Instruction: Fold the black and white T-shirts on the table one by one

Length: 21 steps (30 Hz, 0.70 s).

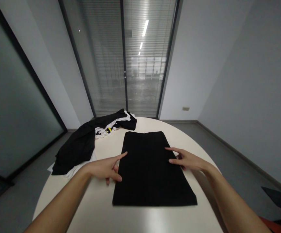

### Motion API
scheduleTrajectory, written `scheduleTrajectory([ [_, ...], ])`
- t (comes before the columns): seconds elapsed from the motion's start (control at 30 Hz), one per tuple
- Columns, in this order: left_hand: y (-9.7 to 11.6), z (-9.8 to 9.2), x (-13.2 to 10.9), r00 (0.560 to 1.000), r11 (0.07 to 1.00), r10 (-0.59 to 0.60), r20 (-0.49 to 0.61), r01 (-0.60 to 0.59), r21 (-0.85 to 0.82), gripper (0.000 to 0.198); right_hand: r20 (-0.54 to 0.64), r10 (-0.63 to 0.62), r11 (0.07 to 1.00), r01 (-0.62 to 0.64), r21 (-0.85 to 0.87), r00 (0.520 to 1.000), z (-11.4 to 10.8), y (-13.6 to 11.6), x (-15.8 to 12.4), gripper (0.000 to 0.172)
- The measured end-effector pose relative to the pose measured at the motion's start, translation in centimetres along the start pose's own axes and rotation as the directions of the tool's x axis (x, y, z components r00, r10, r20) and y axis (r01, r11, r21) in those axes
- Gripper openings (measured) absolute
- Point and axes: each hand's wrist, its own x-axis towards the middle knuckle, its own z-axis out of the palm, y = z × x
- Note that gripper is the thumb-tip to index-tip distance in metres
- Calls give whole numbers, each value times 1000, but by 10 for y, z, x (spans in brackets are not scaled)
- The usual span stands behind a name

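Observation:
A piece of black cloth (150, 171), flat and folded into a near-rectangle, lies in front of me. I cannot make out what kind of garment it is. At its left edge is my left hand (105, 167), index finger stretched onto the cloth and thumb by the edge, its other fingers curled beneath. Along the opposite edge rests my right hand (187, 159), index finger and thumb apart on the cloth's border. Neither hand grips the cloth.
The pale round table (140, 218) carries a loose heap of black and white clothes (82, 147) at its back left. Beyond stands a glass partition with blinds (145, 81). A dark object with red below it (278, 199) shows at the lower right.

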Motion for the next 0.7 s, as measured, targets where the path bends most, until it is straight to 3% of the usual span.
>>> scheduleTrajectory([
  [0.07, -4, 2, 9, 995, 999, 41, -87, -41, 5, 116, -169, -58, 996, 45, -75, 984, 3, 5, 8, 70],
  [0.13, -9, 4, 20, 963, 997, 76, -258, -78, 2, 96, -336, -121, 984, 68, -166, 934, 7, 12, 20, 58],
  [0.2, -13, 6, 30, 881, 992, 126, -455, -108, 65, 77, -412, -157, 974, 72, -214, 897, 12, 19, 32, 51],
  [0.27, -16, 9, 39, 792, 974, 211, -573, -120, 193, 67, -441, -176, 971, 82, -224, 880, 17, 25, 41, 44],
  [0.37, -20, 12, 51, 738, 946, 289, -610, -123, 299, 57, -469, -174, 974, 82, -210, 866, 23, 31, 50, 28],
  [0.5, -24, 10, 72, 693, 953, 277, -665, -109, 284, 43, -540, -136, 984, 51, -170, 831, 28, 33, 64, 21],
  [0.57, -25, 6, 82, 626, 946, 307, -717, -121, 299, 42, -594, -164, 982, 75, -171, 788, 29, 33, 72, 22],
  [0.63, -24, 0, 91, 529, 936, 343, -776, -126, 328, 41, -639, -196, 978, 107, -177, 743, 28, 31, 79, 24],
  [0.7, -24, -5, 94, 481, 932, 361, -799, -150, 331, 39, -645, -214, 975, 121, -187, 733, 26, 29, 82, 27],
])
